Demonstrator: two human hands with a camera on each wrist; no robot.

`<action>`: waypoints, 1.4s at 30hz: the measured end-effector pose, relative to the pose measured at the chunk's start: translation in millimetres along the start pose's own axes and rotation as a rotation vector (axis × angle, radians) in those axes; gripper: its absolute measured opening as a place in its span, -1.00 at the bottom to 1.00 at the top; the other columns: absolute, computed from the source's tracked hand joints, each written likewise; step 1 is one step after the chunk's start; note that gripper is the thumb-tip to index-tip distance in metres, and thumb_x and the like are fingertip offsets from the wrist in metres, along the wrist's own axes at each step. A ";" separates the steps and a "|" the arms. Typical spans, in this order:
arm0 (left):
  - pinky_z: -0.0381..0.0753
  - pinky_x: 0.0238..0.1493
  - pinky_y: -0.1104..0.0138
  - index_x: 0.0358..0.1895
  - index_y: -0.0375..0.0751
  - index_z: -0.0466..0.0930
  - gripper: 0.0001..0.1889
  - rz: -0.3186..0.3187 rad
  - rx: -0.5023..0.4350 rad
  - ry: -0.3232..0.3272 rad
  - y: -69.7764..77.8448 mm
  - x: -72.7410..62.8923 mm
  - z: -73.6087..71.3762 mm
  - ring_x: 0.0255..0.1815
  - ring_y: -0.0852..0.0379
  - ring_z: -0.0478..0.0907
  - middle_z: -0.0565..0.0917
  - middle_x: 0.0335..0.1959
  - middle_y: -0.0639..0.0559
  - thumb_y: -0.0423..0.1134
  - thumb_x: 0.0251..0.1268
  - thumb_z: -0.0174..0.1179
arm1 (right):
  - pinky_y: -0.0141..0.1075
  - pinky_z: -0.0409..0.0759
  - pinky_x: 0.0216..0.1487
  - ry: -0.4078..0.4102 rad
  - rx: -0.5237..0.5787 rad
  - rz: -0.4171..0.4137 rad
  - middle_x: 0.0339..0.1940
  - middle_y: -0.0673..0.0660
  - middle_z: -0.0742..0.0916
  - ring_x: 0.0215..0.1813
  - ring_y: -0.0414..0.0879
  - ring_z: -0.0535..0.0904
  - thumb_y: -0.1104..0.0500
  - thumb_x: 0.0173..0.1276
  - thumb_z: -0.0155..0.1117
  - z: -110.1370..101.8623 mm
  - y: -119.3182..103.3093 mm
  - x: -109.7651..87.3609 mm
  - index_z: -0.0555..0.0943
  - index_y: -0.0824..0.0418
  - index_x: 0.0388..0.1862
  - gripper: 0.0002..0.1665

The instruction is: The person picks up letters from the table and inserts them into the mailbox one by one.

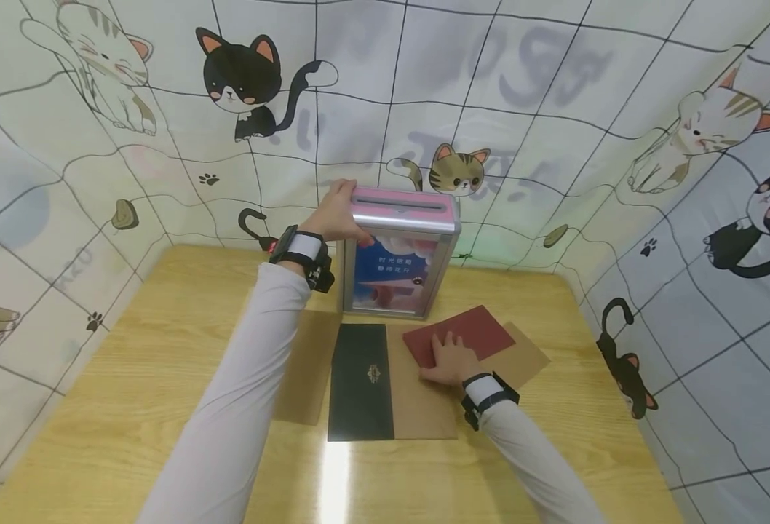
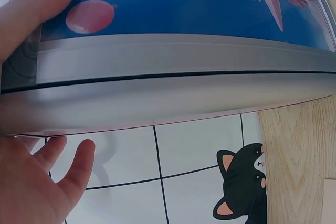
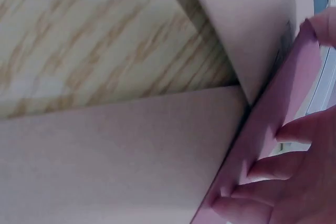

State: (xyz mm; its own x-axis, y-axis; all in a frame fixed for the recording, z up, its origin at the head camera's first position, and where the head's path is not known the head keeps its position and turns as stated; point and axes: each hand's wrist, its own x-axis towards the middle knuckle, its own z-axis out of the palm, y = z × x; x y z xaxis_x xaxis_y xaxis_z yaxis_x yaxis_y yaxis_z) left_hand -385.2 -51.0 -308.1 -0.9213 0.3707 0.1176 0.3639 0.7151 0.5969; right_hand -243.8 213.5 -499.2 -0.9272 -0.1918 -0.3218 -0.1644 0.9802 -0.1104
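My left hand (image 1: 335, 217) grips the upper left corner of an upright silver-framed box (image 1: 406, 231), thumb on its front and the other fingers behind. The box has a pink top with a long slot and a blue poster (image 2: 173, 9) on its front. With bent fingers my right hand (image 1: 453, 362) holds a dark red envelope (image 1: 483, 333); in the right wrist view its fingertips press the red paper (image 3: 286, 87) and the thumb sits at its edge. The red envelope overlaps brown kraft paper pieces. Beside them lies a dark green envelope (image 1: 359, 393) with a gold emblem.
One brown kraft piece (image 1: 424, 411) lies right of the green envelope, another (image 1: 522, 356) sticks out right of the red one, and a third (image 1: 306, 371) lies under my left forearm. A cat-print cloth (image 1: 372, 138) encloses the wooden table (image 1: 182, 349) at back and sides.
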 end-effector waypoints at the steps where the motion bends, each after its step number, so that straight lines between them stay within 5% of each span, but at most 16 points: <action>1: 0.14 0.32 0.14 0.40 -0.32 -0.14 0.26 -0.002 -0.002 0.001 -0.1 0.5 -0.1 0.33 -0.11 0.06 -0.04 0.39 -0.23 -0.08 -0.45 0.52 | 0.14 0.44 0.01 0.006 -0.012 -0.009 0.30 0.53 0.22 0.29 0.43 0.14 -0.31 0.08 0.07 -1.3 -1.1 -0.8 0.12 0.31 0.38 0.05; 10: 0.16 0.31 0.14 0.40 -0.31 -0.14 0.25 0.015 -0.008 0.016 4.1 8.3 -2.6 0.32 -0.11 0.07 -0.04 0.38 -0.22 -0.07 -0.44 0.51 | 0.10 0.44 0.04 0.080 -0.012 -0.057 0.18 0.55 0.38 0.17 0.40 0.34 -0.19 0.14 0.07 -10.6 -1.8 -1.3 0.25 0.41 0.29 -0.10; 16: 0.13 0.32 0.14 0.40 -0.30 -0.16 0.26 0.030 0.006 0.016 9.1 13.5 -9.1 0.34 -0.11 0.05 -0.04 0.39 -0.21 -0.06 -0.42 0.51 | -0.02 0.54 -0.24 0.153 -0.009 -0.098 -0.16 0.35 0.59 -0.19 0.22 0.56 -0.06 0.14 0.00 -20.0 0.2 0.8 0.47 0.38 -0.04 -0.41; 25: 0.16 0.31 0.10 0.39 -0.33 -0.13 0.25 0.008 0.021 0.013 0.8 2.8 -3.5 0.32 -0.14 0.08 -0.01 0.37 -0.23 -0.06 -0.45 0.51 | -0.07 0.52 -0.57 0.255 -0.083 -0.093 -0.54 0.20 0.57 -0.50 0.12 0.56 0.13 0.13 0.14 -2.3 -13.7 -10.6 0.46 0.30 -0.36 -0.77; 34: 0.18 0.29 0.04 0.39 -0.33 -0.13 0.24 0.012 -0.009 0.008 -0.8 -3.9 3.0 0.33 -0.18 0.05 -0.04 0.38 -0.26 -0.07 -0.44 0.51 | -0.18 0.45 -0.77 0.445 -0.140 -0.098 -0.68 0.12 0.55 -0.63 0.02 0.54 0.09 -0.04 0.38 7.5 -10.8 -21.8 0.47 0.23 -0.43 -0.68; 42: 0.18 0.29 0.06 0.39 -0.32 -0.13 0.25 -0.003 -0.006 0.014 0.5 -4.3 3.5 0.33 -0.17 0.07 -0.04 0.38 -0.25 -0.07 -0.45 0.51 | -0.18 0.39 -0.81 0.567 -0.170 -0.056 -0.71 0.13 0.56 -0.68 0.03 0.51 0.39 0.05 0.22 -0.3 -4.6 -37.4 0.47 0.23 -0.47 -0.87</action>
State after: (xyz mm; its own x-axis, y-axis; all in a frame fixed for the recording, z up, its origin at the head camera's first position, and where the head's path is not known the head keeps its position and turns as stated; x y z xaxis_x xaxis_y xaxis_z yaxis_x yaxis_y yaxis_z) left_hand -380.6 -50.2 -311.0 -0.9243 0.3601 0.1264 0.3600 0.7125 0.6023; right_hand -208.5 216.2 -486.4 -0.9430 -0.2326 0.2378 -0.2262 0.9726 0.0542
